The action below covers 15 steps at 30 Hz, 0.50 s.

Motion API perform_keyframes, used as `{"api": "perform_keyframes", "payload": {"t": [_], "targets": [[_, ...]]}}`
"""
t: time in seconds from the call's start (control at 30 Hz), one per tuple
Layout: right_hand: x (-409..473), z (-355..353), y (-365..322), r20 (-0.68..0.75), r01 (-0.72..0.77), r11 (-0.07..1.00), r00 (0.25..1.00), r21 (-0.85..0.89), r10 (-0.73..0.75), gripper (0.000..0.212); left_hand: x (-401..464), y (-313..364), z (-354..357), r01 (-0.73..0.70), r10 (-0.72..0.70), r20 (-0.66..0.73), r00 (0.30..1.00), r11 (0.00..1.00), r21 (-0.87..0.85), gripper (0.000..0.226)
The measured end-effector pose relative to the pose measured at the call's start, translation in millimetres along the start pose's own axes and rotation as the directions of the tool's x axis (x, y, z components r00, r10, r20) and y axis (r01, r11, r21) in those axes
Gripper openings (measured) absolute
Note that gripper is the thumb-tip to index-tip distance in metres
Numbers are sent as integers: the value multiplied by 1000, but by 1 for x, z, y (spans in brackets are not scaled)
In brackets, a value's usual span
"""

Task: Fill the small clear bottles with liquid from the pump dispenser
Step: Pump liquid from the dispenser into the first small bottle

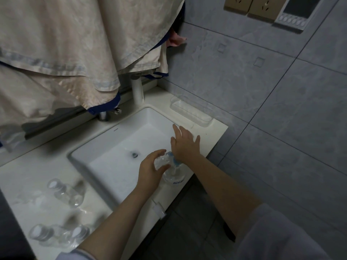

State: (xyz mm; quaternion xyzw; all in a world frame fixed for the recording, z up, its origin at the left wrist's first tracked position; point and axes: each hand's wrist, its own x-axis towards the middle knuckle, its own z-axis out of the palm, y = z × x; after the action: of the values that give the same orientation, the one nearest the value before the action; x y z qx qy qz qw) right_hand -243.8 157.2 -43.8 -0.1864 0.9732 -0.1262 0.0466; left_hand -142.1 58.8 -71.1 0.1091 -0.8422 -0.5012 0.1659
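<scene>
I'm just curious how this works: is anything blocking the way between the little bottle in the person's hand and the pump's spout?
Nothing visible does. The left hand holds the small clear bottle right at the blue pump dispenser, while the right hand rests on the pump top.

pump dispenser (173, 172) (mostly hidden), btls (63, 192) blurred

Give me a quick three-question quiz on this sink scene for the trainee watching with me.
1. True or false: the left hand grips a small clear bottle beside the pump dispenser.
2. How does the right hand lie? A) curled round a cap B) fingers spread, palm over the blue pump head C) resting in the basin
3. On which side of the sink do the other clear bottles wait?

Key: 1 true; 2 B; 3 the person's left, on the counter.
</scene>
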Motion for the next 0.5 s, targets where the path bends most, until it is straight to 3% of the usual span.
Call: {"api": "perform_keyframes", "payload": {"t": [0.23,0.4,0.5], "targets": [[-4,6,2,77,-60,997,996,58,55,54,-1,-3,1,-15,15,-6,1000,1000,12,43],[1,-5,0,13,15,999,1000,-40,-15,55,1,-1,0,-16,16,-6,1000,1000,-13,43],[-1,-3,0,32,-26,1000,999,13,26,54,2,-2,-1,-36,36,-2,999,999,6,43]]}}
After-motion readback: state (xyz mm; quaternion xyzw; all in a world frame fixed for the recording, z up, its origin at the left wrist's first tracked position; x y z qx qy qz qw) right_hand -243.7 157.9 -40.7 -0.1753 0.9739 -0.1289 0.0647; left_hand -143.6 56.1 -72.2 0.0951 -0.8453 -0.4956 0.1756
